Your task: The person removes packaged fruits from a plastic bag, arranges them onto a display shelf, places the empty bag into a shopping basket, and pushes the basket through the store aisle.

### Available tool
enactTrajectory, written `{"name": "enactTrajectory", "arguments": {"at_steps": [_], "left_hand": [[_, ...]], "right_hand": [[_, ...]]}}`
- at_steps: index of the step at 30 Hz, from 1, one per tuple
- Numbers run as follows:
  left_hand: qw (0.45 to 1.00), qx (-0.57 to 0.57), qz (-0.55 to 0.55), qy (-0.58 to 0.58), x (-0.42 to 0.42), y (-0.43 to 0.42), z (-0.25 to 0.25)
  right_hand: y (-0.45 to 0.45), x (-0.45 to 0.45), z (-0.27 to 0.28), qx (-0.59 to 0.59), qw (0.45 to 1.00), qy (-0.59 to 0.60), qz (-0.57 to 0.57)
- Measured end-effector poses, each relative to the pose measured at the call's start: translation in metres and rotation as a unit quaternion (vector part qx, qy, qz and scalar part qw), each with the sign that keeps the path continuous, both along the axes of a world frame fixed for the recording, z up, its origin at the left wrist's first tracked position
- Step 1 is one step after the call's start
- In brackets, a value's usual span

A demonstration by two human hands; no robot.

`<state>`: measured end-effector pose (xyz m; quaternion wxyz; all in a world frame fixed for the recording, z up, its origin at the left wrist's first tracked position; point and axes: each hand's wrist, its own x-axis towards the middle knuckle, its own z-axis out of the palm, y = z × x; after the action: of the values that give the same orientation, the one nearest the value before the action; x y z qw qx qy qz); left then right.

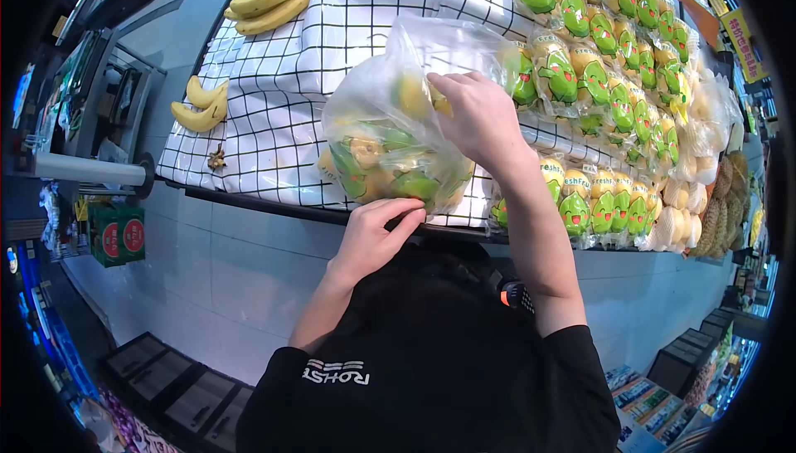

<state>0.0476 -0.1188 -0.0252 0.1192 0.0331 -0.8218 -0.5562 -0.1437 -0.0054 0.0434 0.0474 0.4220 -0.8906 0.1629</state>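
Note:
A large clear plastic bag (pixel 352 113) stands on the checked cloth in front of me, holding several yellow fruits in printed green-and-clear wrappers. My right hand (pixel 481 117) is at the bag's upper right side, its fingers curled against the film beside a yellow fruit. Whether it grips the film or the fruit is partly hidden. Low at the bag's near edge, my left hand (pixel 377 233) has thumb and fingers drawn together against the plastic; what lies between the fingertips is too small to make out.
Rows of wrapped fruit (pixel 593 80) fill the table's right side. Bananas (pixel 274 5) and a smaller banana bunch (pixel 203 104) lie on the checked cloth (pixel 265 125) at left. The table's dark front edge (pixel 249 204) runs before me. Green boxes (pixel 118 236) stand at far left.

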Motion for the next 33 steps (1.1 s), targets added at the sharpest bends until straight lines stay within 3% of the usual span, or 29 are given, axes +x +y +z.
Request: {"name": "enactTrajectory", "arguments": {"at_steps": [4, 6, 11, 14, 17, 19, 20, 22, 23, 25, 26, 27, 29, 33], "left_hand": [[0.997, 0.028, -0.070, -0.001, -0.012, 0.001, 0.013], [0.993, 0.041, -0.115, 0.001, -0.018, 0.004, 0.018], [0.988, 0.054, -0.143, 0.034, -0.033, 0.006, 0.026], [0.987, 0.071, -0.134, 0.050, -0.040, 0.006, 0.029], [0.983, 0.095, -0.126, 0.089, -0.049, 0.005, 0.039], [0.956, 0.152, -0.107, 0.225, -0.059, 0.009, 0.047], [0.951, 0.118, -0.131, 0.252, -0.064, 0.004, 0.048], [0.945, 0.111, -0.116, 0.285, -0.079, 0.008, 0.064], [0.938, 0.104, -0.104, 0.315, -0.084, 0.010, 0.070], [0.943, 0.070, -0.100, 0.310, -0.091, 0.011, 0.068], [0.957, 0.076, -0.038, 0.277, -0.093, 0.014, 0.068], [0.966, 0.080, 0.023, 0.243, -0.096, 0.017, 0.067], [0.973, 0.055, 0.027, 0.222, -0.098, 0.018, 0.060], [0.974, 0.173, 0.002, 0.148, -0.095, 0.024, 0.061]], "right_hand": [[-0.012, 0.004, -0.013, 0.017, 0.997, 0.070, -0.024], [-0.019, -0.001, -0.021, 0.100, 0.993, 0.054, -0.042], [-0.026, -0.019, -0.045, 0.079, 0.994, 0.070, -0.008], [-0.028, -0.026, -0.051, 0.074, 0.997, -0.015, 0.004], [-0.025, -0.022, -0.044, 0.031, 0.999, -0.023, 0.014], [-0.022, -0.013, -0.024, -0.058, 0.993, -0.097, -0.017], [-0.017, -0.012, -0.022, -0.057, 0.994, -0.096, -0.016], [-0.002, -0.014, -0.019, -0.245, 0.967, -0.061, 0.021], [0.003, -0.013, -0.015, -0.246, 0.967, -0.061, 0.020], [0.013, -0.008, -0.001, -0.357, 0.918, -0.167, -0.034], [0.019, -0.006, 0.001, -0.400, 0.878, -0.256, -0.051], [0.023, -0.001, 0.005, -0.404, 0.878, -0.252, -0.056], [0.030, 0.012, 0.020, -0.592, 0.708, -0.382, -0.042], [0.048, 0.021, 0.024, -0.621, 0.640, -0.450, -0.040]]}}
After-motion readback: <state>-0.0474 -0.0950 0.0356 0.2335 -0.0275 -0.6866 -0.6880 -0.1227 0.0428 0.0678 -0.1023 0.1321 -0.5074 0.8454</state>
